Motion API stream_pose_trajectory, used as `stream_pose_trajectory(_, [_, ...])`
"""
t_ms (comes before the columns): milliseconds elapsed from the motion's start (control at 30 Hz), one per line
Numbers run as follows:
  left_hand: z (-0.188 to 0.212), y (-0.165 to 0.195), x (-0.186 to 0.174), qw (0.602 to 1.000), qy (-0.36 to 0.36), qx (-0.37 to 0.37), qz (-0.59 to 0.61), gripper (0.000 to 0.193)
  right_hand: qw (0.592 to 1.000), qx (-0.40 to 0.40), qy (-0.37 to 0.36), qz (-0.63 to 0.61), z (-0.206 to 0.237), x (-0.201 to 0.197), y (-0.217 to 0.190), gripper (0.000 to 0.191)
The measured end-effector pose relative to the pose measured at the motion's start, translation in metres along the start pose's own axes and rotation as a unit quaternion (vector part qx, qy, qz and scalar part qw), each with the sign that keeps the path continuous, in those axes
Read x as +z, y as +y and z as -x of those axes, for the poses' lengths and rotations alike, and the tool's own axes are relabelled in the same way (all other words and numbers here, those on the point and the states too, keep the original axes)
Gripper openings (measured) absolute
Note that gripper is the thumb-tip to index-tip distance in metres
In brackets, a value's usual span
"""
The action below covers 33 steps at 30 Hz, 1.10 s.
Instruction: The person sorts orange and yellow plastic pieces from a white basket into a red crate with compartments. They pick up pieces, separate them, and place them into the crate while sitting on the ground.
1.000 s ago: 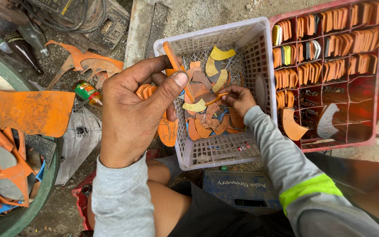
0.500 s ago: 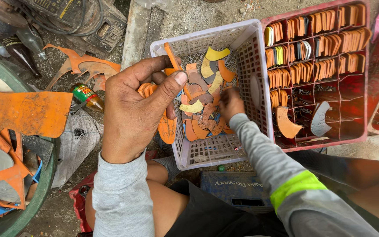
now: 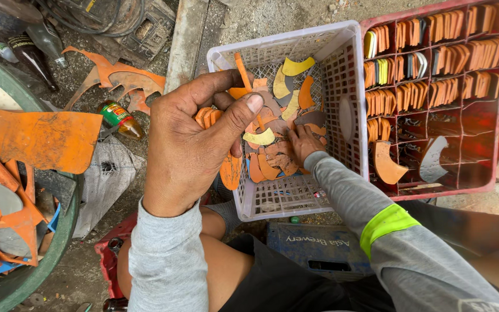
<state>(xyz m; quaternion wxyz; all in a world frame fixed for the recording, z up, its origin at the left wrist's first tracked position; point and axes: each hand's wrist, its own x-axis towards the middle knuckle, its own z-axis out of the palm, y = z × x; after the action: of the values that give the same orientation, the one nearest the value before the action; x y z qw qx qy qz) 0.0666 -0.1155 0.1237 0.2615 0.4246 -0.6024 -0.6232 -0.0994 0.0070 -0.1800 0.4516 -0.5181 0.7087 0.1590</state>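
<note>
My left hand (image 3: 194,144) is raised over the near left corner of a white plastic basket (image 3: 295,199), gripping a small stack of orange curved plastic pieces (image 3: 208,115) between thumb and fingers. My right hand (image 3: 304,143) reaches down inside the basket, its fingers pressed into the loose pile of orange, brown and yellow cut pieces (image 3: 272,133) on the bottom. Whether it has pinched a piece I cannot make out. A long orange piece (image 3: 231,170) hangs below my left hand.
A red divided crate (image 3: 434,98) to the right holds several stacks of orange and yellow pieces. A green tub (image 3: 47,254) with large orange plastic scraps stands left. Bottles (image 3: 119,118) and orange offcuts lie on the ground beyond. A blue crate (image 3: 313,248) sits under my knees.
My right hand has shifted slightly lower in the basket among the pieces. My left hand stays put with its stack.
</note>
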Motion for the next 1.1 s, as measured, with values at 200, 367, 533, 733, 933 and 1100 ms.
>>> stream_pose_trajectory(200, [0.0,-0.002,0.005,1.0,-0.008,0.004,-0.014,0.027,0.996,0.007,0.09,0.025,-0.006,0.012,-0.018,0.074])
stream_pose_trajectory(367, [0.0,-0.001,0.0,1.0,-0.001,-0.008,0.0,0.028,0.97,-0.105,0.203,-0.087,0.002,0.015,-0.009,0.054])
stream_pose_trajectory(533, [-0.001,0.001,0.002,1.0,-0.001,-0.004,0.01,0.03,0.952,-0.121,0.26,-0.107,0.019,-0.002,0.004,0.049])
stream_pose_trajectory(733, [0.0,0.002,0.006,1.0,-0.006,-0.006,-0.016,0.029,0.963,0.033,0.267,0.025,0.019,-0.009,0.013,0.057])
stream_pose_trajectory(933, [0.0,0.002,0.01,0.999,0.012,-0.036,-0.016,0.031,0.972,-0.101,0.209,-0.041,0.005,0.001,-0.014,0.049])
stream_pose_trajectory(1100, [0.002,0.003,0.004,0.998,0.026,-0.051,-0.008,0.029,0.97,-0.101,0.22,-0.02,-0.014,-0.025,-0.045,0.054])
